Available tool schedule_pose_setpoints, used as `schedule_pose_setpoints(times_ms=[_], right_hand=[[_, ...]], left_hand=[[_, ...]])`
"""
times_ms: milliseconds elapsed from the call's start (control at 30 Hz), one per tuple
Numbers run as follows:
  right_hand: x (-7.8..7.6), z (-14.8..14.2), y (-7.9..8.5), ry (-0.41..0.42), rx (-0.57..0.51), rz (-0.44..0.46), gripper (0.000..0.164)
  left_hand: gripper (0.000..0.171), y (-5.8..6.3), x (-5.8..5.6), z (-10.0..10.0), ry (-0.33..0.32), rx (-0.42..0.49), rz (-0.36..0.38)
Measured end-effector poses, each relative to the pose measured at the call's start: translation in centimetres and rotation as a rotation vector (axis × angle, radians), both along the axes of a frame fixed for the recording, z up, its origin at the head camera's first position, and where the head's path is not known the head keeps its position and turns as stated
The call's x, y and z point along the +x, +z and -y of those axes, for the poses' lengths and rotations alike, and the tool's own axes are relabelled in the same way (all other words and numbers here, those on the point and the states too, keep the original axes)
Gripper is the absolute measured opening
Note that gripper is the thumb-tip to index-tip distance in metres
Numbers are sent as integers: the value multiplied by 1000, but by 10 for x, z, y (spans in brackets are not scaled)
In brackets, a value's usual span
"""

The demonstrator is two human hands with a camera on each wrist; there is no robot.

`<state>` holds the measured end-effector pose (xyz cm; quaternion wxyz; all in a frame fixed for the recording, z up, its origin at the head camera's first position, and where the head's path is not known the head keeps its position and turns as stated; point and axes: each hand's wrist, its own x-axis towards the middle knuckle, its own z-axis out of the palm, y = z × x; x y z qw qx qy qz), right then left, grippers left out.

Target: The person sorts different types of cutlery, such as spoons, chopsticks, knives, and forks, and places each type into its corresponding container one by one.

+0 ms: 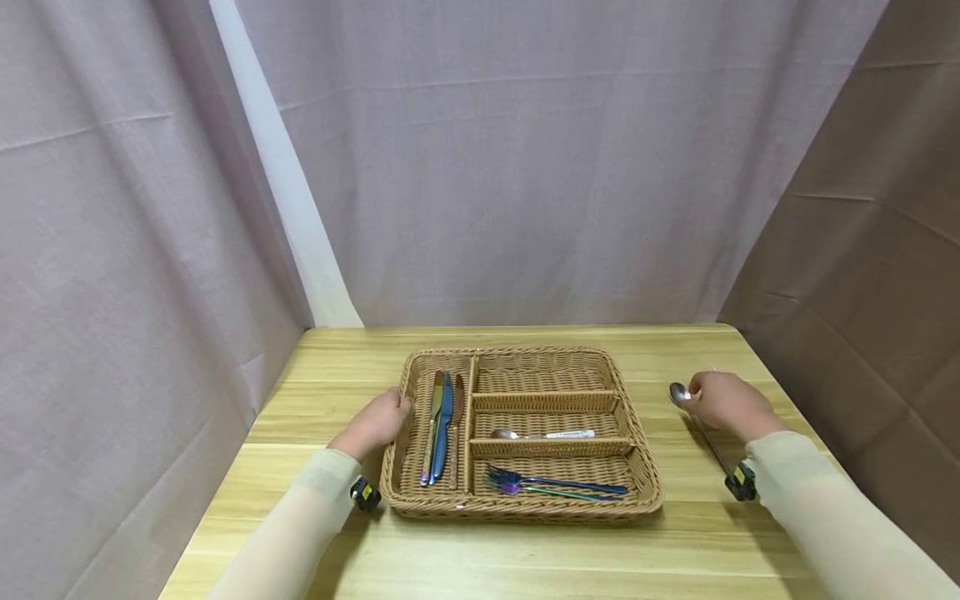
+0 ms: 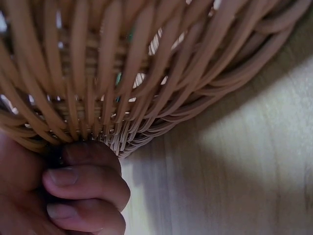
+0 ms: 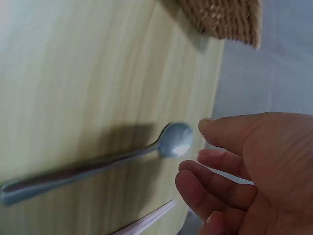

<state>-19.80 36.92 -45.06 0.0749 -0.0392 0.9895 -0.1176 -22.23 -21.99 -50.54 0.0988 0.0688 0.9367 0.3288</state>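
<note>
A wicker cutlery tray (image 1: pixel 525 510) stands on the table, and my left hand (image 1: pixel 381 419) grips its left side. In the left wrist view, the curled fingers (image 2: pixel 93 188) lie against the woven wall. To the right of the tray, my right hand (image 1: pixel 726 403) is over a long-handled metal spoon (image 1: pixel 678 394). The right wrist view shows the thumb and fingers (image 3: pixel 205 178) loosely bent and parted beside the bowl of the spoon (image 3: pixel 175 140), with a gap visible. Pale pinkish sticks, perhaps chopsticks (image 3: pixel 151 216), lie next to the spoon.
Several knives (image 1: pixel 444 425) lie in the tray's left compartment. A spoon with a white handle (image 1: pixel 570 434) is in the middle right compartment. Forks (image 1: pixel 555 483) lie in the front one. Curtains (image 1: pixel 540 183) surround the wooden table (image 1: pixel 480 558).
</note>
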Motion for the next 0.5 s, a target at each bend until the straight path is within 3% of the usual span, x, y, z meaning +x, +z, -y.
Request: schedule_pose_setpoints(times_ms=[133, 500], right_hand=[[4, -10, -6, -17, -6, 29, 27], [10, -16, -21, -27, -17, 63, 33]], left_hand=[[44, 0, 0, -1, 4, 10, 7], [56, 0, 1, 0, -1, 11, 13]])
